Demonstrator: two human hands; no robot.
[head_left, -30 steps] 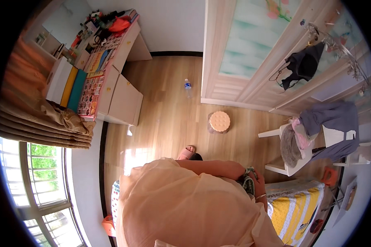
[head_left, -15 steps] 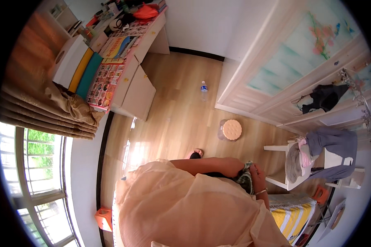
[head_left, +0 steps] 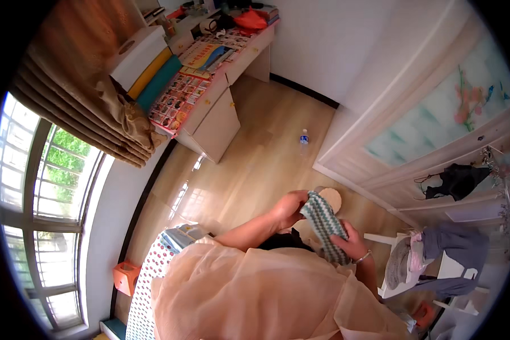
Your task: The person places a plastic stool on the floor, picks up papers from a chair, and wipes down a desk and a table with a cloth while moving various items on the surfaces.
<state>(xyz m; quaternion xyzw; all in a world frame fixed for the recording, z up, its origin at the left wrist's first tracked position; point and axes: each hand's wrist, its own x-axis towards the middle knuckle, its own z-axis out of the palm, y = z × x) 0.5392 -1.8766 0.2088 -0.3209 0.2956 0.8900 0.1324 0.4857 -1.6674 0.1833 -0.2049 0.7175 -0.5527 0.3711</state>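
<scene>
A folded piece of knitted-looking fabric [head_left: 325, 225], green and white in zigzag stripes, stretches at a slant between my two hands. My left hand [head_left: 292, 208] grips its upper end, the fingers closed at its edge. Lower down and to the right, my right hand [head_left: 350, 242] holds the other part, with the thumb lying across the stripes. A bracelet circles my right wrist. Behind the fabric, a round tan-topped stool [head_left: 330, 200] on the floor is partly hidden. Whether the fabric is a garment or a cloth, I cannot tell.
A desk [head_left: 212, 107] with papers and boxes stands at the far left, by a curtained window. A bottle [head_left: 304, 137] is on the wooden floor. On the right are a wardrobe [head_left: 419, 124] and a white chair [head_left: 382, 238] with clothes. A dotted bed cover [head_left: 152, 283] lies at lower left.
The fabric was bunched low by my right hand, mostly hidden; now it is raised and spread lengthwise between both hands. My view has turned, and the bed cover has come into sight.
</scene>
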